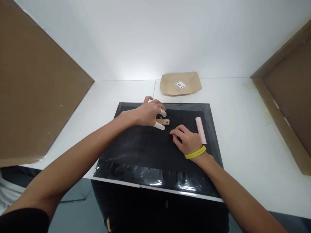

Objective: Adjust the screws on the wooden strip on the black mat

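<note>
My left hand (153, 114), with white covers on some fingertips, reaches over a short light-brown strip (166, 122) with small metal pieces on it. Its thumb and a covered finger lie apart on either side of the strip, whose left end is hidden under the hand. To the right and nearer to me, my right hand (186, 139) wears a yellow wristband (195, 152). Its fingers are curled, with thumb and forefinger tips close together; whatever may be between them is too small to make out. Both hands are above a black mat (141, 147).
A pale pink bar-shaped object (201, 130) lies on the mat just beyond my right wrist. Behind the mat stands a tan paper tray (168, 81) with a small clear labelled box (180, 85) in it. Brown cardboard panels (36, 84) border the white table (243, 129) left and right.
</note>
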The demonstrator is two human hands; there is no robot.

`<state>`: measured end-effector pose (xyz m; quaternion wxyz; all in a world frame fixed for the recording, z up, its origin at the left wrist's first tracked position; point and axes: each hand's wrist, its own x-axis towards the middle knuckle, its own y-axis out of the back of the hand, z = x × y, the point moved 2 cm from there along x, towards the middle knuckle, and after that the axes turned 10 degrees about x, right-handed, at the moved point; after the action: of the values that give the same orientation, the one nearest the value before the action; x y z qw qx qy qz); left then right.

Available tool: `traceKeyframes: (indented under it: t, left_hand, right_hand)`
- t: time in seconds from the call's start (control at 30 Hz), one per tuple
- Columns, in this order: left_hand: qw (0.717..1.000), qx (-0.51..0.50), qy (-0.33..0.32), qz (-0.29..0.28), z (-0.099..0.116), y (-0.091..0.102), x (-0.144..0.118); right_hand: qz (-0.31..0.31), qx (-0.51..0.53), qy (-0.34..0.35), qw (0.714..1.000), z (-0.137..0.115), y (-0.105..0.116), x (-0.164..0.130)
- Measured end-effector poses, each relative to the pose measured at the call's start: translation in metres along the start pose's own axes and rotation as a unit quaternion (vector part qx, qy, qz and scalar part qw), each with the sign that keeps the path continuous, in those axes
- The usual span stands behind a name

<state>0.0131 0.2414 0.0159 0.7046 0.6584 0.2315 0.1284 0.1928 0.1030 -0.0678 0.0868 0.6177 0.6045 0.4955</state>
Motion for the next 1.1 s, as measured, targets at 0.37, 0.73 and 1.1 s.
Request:
traceKeyframes:
  t: [0.37, 0.73, 1.1]
  left_hand:
    - [0.998, -0.004, 0.018, 0.054, -0.0009, -0.0088, -0.0048]
    - [0.998, -0.051, 0.01, 0.021, 0.0008, -0.0087, -0.0073]
    - [0.998, -0.012, 0.044, 0.036, 0.0024, -0.008, -0.003]
  right_hand:
    - [-0.002, -0.005, -0.001, 1.0, 0.0012, 0.0007, -0.0002]
    - [-0.011, -0.005, -0.007, 1.0, 0.0013, -0.0002, -0.0012]
    - [-0.019, -0.003, -0.013, 1.0, 0.0009, 0.0005, -0.0003]
